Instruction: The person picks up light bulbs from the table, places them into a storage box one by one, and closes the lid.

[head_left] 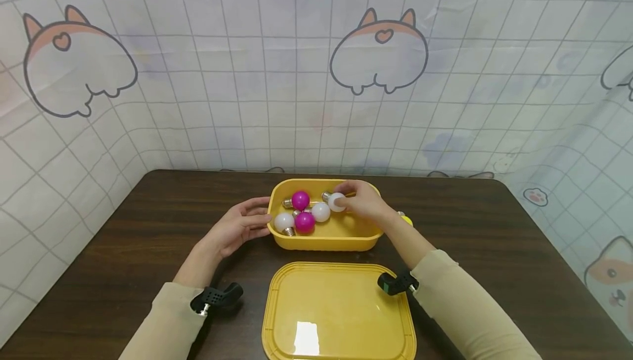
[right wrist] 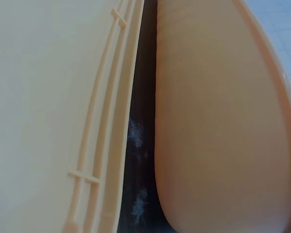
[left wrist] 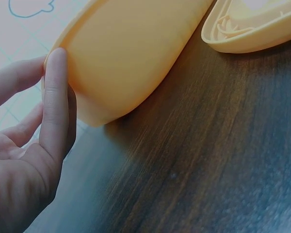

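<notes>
A yellow plastic box (head_left: pixel 323 243) stands at the table's far side, with white and magenta light bulbs in its left half. My left hand (head_left: pixel 240 225) touches the box's left end with fairly straight fingers; its fingertips (left wrist: pixel 57 56) lie at the rim. Over the box's right half reaches my right hand (head_left: pixel 363 200), pinching a white light bulb (head_left: pixel 337 201) whose metal base points left. Beside that bulb lie another white bulb (head_left: pixel 321 212) and a magenta bulb (head_left: pixel 304 222). The right wrist view shows the box's outer wall (right wrist: pixel 223 121), not the hand.
In front of the box lies a yellow lid (head_left: pixel 341 310), a narrow strip of dark table between them. A yellow bulb (head_left: pixel 406 220) sits right of the box, partly hidden by the right forearm. Behind the wooden table (head_left: pixel 494 272) hangs a white gridded cloth (head_left: pixel 316 74).
</notes>
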A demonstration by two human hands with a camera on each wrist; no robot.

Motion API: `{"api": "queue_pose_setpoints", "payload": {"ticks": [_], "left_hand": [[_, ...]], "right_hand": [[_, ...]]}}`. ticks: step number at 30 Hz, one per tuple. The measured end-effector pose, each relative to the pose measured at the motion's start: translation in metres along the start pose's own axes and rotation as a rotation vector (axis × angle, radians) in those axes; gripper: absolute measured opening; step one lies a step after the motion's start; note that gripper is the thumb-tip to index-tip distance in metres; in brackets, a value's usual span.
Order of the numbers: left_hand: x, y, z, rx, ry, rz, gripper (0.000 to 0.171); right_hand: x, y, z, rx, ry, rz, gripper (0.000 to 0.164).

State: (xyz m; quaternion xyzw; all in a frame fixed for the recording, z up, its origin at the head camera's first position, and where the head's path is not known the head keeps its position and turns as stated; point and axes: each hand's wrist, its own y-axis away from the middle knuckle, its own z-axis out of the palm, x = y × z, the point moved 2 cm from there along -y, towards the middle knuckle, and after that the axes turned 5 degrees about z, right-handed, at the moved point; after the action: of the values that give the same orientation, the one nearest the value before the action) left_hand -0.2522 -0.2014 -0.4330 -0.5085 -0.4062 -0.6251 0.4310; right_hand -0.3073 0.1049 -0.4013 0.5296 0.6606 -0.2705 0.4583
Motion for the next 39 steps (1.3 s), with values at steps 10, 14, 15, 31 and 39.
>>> {"api": "queue_pose_setpoints", "payload": {"ticks": [10,14,15,31,39], "left_hand": [[0.0002,0.0001,0.0004,0.005,-0.012,-0.003,0.064],[-0.0006,-0.0006,-0.0007,0.007,-0.012,-0.002,0.065],[-0.0005,-0.0009,-0.0009,0.008,-0.01,-0.001,0.064],[-0.0013,-0.0004,-0.0008,0.01,-0.002,-0.006,0.062],[0.0001,-0.0004,0.0007,0.011,0.007,-0.002,0.062]], "right_hand": [[0.002,-0.004,0.0028,0.0,0.043,0.009,0.031],[0.0008,-0.0032,0.0021,-0.007,0.047,0.011,0.034],[-0.0002,-0.0026,0.0014,-0.012,0.048,0.012,0.035],[0.0015,-0.0047,0.0001,0.036,0.104,-0.002,0.037],[-0.0026,-0.0018,-0.0053,0.071,0.148,-0.03,0.036]]}}
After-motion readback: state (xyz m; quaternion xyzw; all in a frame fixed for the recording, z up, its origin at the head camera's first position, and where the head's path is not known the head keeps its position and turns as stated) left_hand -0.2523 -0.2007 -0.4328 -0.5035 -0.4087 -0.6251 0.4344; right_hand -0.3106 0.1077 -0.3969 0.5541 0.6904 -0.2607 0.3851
